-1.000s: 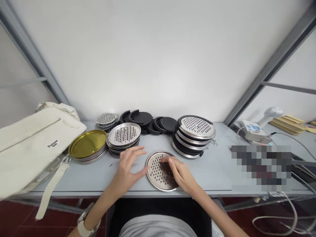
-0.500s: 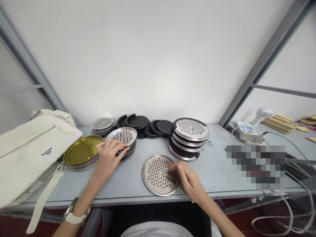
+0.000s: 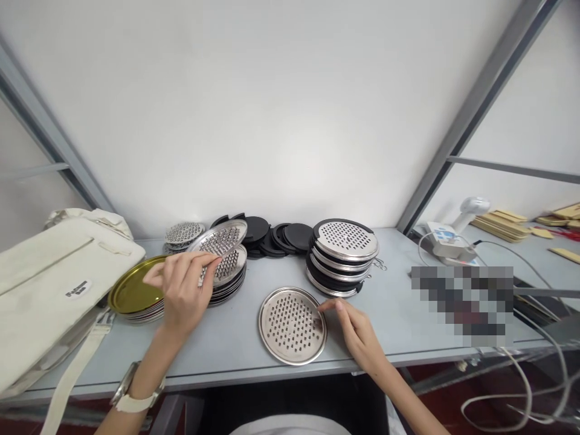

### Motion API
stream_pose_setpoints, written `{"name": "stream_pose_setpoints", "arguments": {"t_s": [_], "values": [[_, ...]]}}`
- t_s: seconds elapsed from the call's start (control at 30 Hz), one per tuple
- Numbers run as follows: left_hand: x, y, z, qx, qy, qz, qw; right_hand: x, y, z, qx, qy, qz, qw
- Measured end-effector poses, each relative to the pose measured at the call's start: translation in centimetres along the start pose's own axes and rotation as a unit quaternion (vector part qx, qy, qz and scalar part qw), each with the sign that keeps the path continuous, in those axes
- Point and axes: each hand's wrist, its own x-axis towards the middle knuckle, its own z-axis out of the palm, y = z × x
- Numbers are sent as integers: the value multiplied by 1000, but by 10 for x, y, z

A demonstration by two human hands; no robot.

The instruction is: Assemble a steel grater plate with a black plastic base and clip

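Left hand [image 3: 183, 293] pinches tilted perforated disc [image 3: 222, 237] above stack [image 3: 232, 267]; one-edge grip could let it slip, knocking those below askew. Right hand [image 3: 357, 333], loosely open beside flat disc [image 3: 292, 326] on table [image 3: 389, 308], could nudge it by brushing

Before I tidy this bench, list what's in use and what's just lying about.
Apparently in use:
- raised perforated disc, in the left hand
- flat perforated disc, near the right hand
- grater-like stack
- black discs
- ringed stack

Probably just lying about:
- pale bag
- white device
- flat tan pieces
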Motion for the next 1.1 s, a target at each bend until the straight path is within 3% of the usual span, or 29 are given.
{"name": "stream_pose_setpoints", "arguments": {"t_s": [0.13, 0.23, 0.33, 0.47, 0.57, 0.63, 0.73, 0.83, 1.03, 1.1], "values": [[-4, 24, -21, -64, 62, 41, 995, 0, 1, 0, 4, 10, 5, 1000], [-10, 48, -35, -169, 36, 1, 985, 0, 1, 2, 10, 22, -7, 1000], [-16, 65, -35, -313, -5, -74, 947, -1, -1, 4, 38, -7, -19, 999], [-22, 78, -20, -440, -150, -292, 836, -3, -7, 7, 126, -74, 1, 989], [-31, 83, -5, -533, -183, -422, 710, -1, -10, 6, 158, -49, 34, 986], [-40, 85, 3, -582, -214, -482, 619, 2, -10, 3, 158, -29, 56, 985], [-52, 87, 10, -611, -255, -521, 539, 4, -6, -3, 135, -19, 84, 987], [-60, 87, 11, -619, -275, -526, 514, 3, 0, -5, 123, -30, 109, 986], [-69, 79, 10, -610, -313, -524, 506, -2, 6, 2, 84, -43, 105, 990], [-72, 75, 14, -597, -324, -521, 517, -3, 4, 2, 59, -43, 95, 993]]}}
